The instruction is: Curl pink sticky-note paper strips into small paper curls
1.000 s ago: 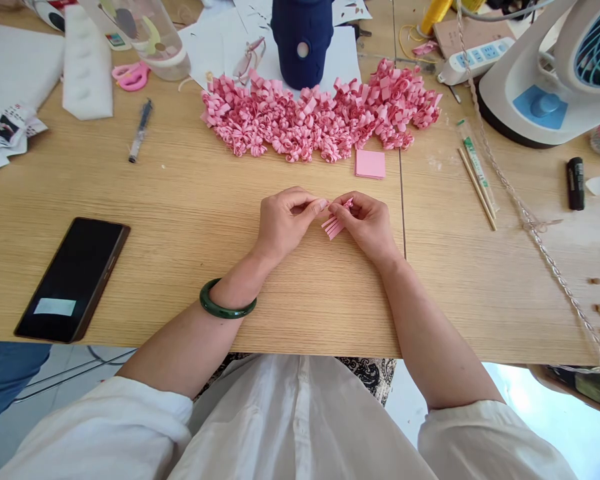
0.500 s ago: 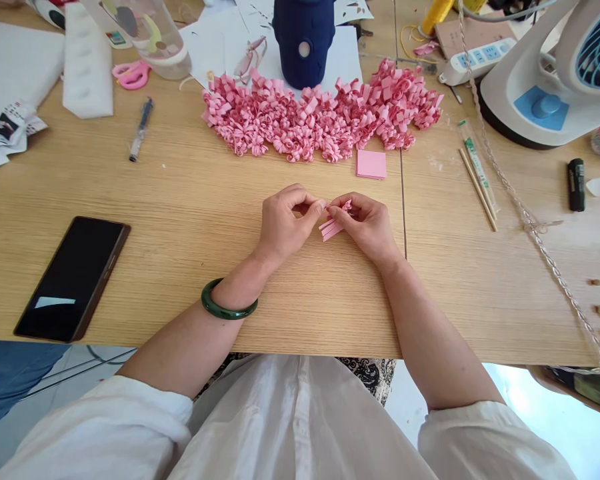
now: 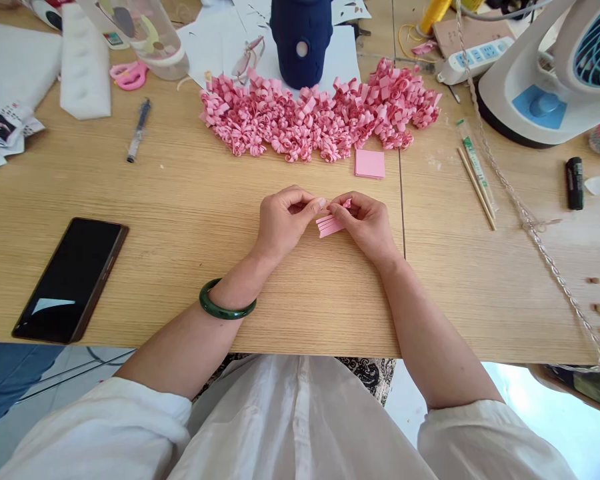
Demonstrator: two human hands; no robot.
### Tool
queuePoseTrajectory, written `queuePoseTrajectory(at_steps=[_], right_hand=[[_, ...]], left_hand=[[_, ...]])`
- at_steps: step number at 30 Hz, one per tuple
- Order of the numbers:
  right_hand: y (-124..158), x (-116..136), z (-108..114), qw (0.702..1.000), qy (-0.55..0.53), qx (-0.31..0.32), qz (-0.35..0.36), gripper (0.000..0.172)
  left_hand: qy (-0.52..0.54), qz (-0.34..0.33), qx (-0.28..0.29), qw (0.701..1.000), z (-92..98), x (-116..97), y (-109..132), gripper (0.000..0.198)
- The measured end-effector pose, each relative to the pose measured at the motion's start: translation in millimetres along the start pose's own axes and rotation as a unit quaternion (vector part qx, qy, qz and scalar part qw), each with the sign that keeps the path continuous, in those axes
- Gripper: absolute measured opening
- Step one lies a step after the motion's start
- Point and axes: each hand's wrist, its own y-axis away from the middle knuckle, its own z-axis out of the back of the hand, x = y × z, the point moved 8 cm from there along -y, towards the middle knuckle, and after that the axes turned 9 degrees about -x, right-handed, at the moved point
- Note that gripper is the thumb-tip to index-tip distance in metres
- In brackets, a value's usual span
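My right hand pinches a pink paper piece cut into strips; its loose strips point left and a curled part shows above the thumb. Just left of it, my left hand has thumb and forefinger pressed together near the paper's upper end; what lies between those fingertips is too small to make out. Beyond the hands is a small stack of pink paper, and behind that a wide heap of curled pink paper pieces. A green bangle circles my left wrist.
A phone lies at the left, with a pen and pink scissors farther back. A dark blue cup stands behind the heap. At the right are wooden sticks, a twisted cord, a marker and a fan.
The loose strips in my right hand have tilted slightly upward and to the left. My left fingertips have shifted only a little, and the whole view has moved slightly.
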Motion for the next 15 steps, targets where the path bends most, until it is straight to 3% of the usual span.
queuePoseTrajectory(at_steps=[15], right_hand=[[0.7, 2.5, -1.2, 1.0, 0.019, 0.01, 0.0, 0.016]], left_hand=[[0.046, 0.035, -0.011, 0.998, -0.3, 5.9, 0.8, 0.008]])
